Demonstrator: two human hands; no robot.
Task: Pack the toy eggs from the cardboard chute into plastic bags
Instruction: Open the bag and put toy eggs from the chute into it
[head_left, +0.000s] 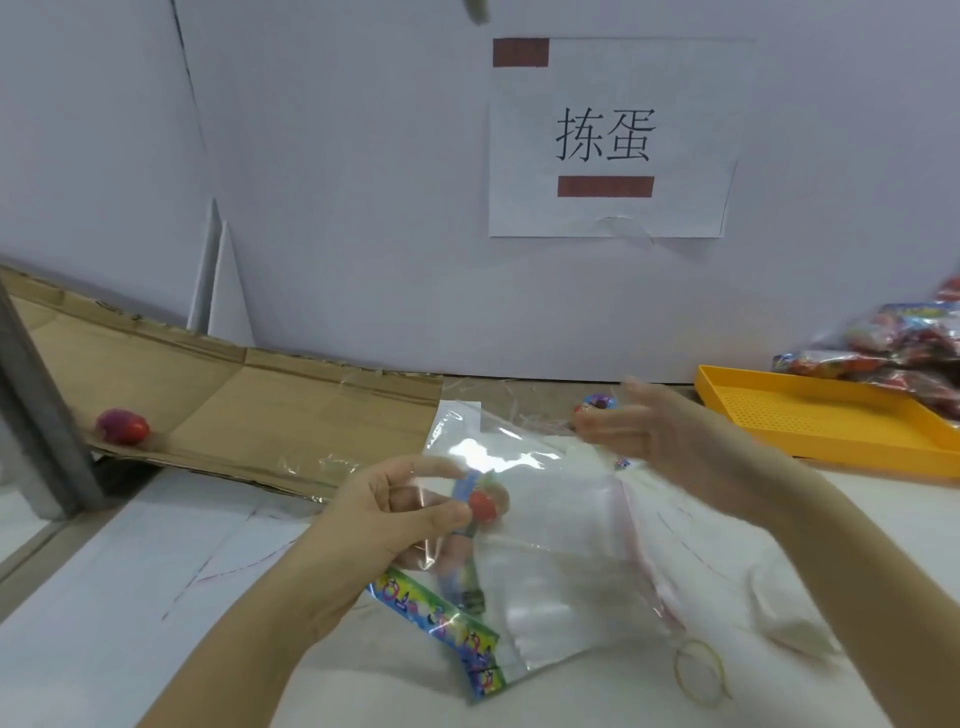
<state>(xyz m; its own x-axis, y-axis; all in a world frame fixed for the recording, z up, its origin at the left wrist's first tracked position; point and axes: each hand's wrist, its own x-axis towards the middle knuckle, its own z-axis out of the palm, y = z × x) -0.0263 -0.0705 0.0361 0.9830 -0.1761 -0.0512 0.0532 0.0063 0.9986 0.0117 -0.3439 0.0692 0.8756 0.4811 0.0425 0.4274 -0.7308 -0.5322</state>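
My left hand (384, 512) pinches the edge of a clear plastic bag (545, 561) with a colourful printed header strip (447, 631). A red toy egg (485, 506) shows through the bag right by my left fingertips. My right hand (660, 441) hovers blurred over the bag's far side, fingers fairly straight, holding nothing that I can see. Another toy egg (597, 402) lies on the table behind my right hand. On the cardboard chute (270, 410) at the left sits a purple and red egg (123, 427).
A yellow perforated tray (831, 421) stands at the right, with a heap of filled bags (893, 353) behind it. A yellow rubber band (698, 670) lies near the bag's lower right corner. A grey post (36, 410) stands at the far left. A white wall with a paper sign closes the back.
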